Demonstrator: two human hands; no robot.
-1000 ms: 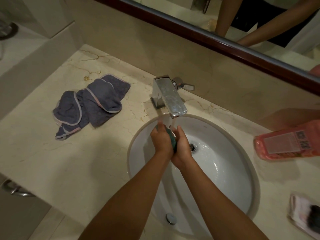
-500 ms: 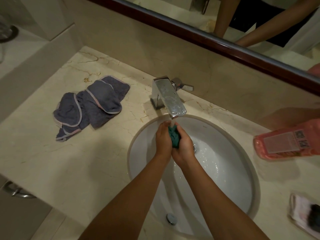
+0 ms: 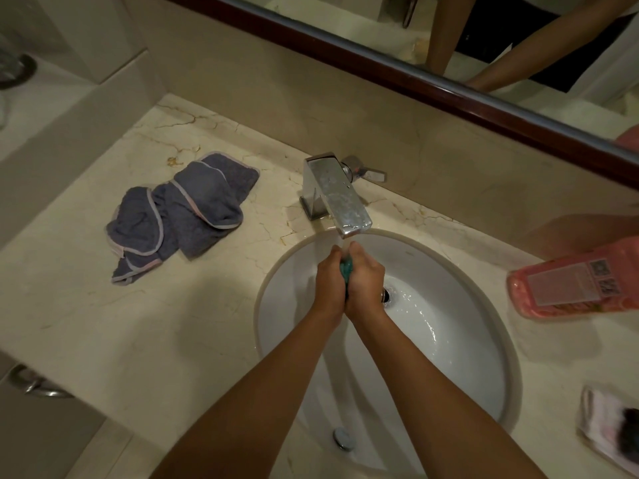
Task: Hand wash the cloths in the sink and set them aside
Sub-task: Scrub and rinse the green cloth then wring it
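While both hands, left (image 3: 330, 285) and right (image 3: 364, 283), clench a teal cloth (image 3: 346, 271) under the tap (image 3: 337, 197), grey cloths (image 3: 179, 210) lie left of the sink (image 3: 449, 271). A pink bottle (image 3: 575, 283) lies right.

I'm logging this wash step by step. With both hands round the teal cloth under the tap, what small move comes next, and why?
Probably a squeeze or wring over the sink: the left hand and right hand clamp the teal cloth right below the faucet, so it looks soaked and bunched.
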